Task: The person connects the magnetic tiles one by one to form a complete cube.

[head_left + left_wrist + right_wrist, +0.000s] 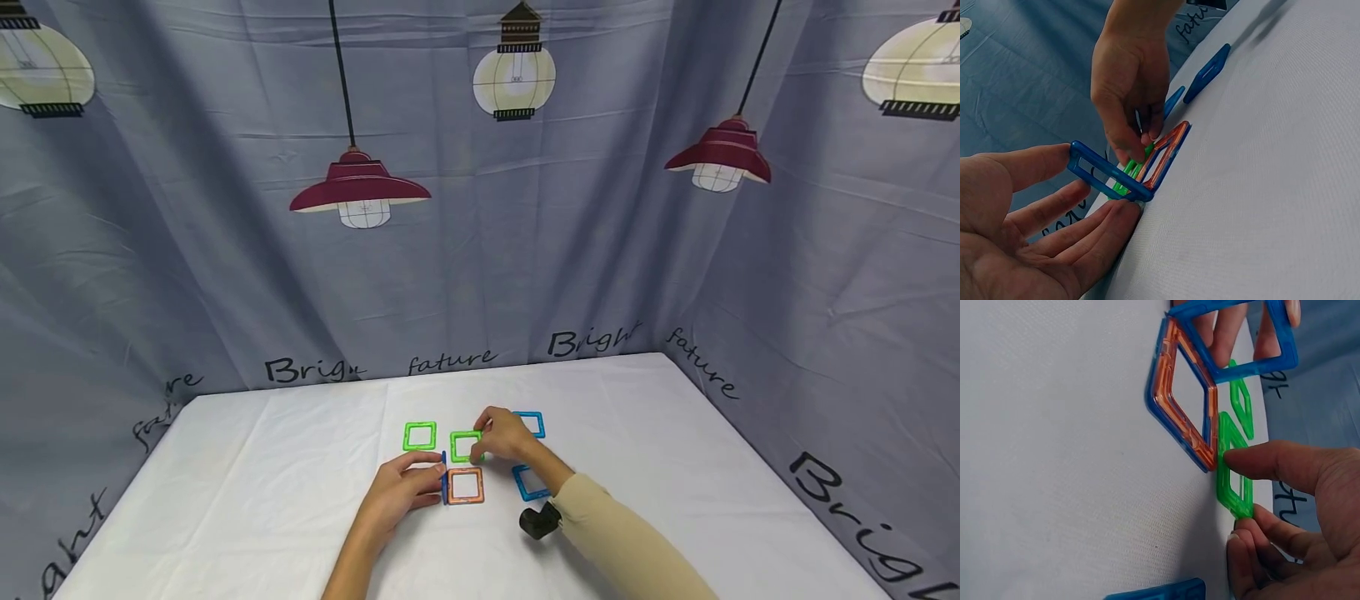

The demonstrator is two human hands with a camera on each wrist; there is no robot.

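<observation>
1. Grey-blue curtain [480, 275], printed with lamps and lettering, hangs behind the white-covered bench [300, 467], and both my hands are busy over it!
2. Left side: my left hand [401, 487] holds the upright blue frame [444, 483] by its ends between the fingertips. From my head it's only a thin blue line, edge-on; the right wrist view swings round and reveals a full square with a hollow centre.
3. Right at its foot lies the orange frame [466, 501], the upright one standing along its left edge. And look at this: the head view gives me plain orange, but the right wrist view shows a blue layer [1175, 436] tucked underneath!
4. Over to my right hand [506, 433], in a narrow pinch on the near green frame [453, 447], just beyond the orange. The right wrist view picks out fingertips at two separate spots on its rim.
5. Wide shot from the head: the other green frame [407, 436] sits to the left, with a far blue frame [542, 425] partly behind my right hand and a near blue frame [535, 496] by my forearm, close to a small black gadget [538, 522] at my beige sleeve [630, 533].
</observation>
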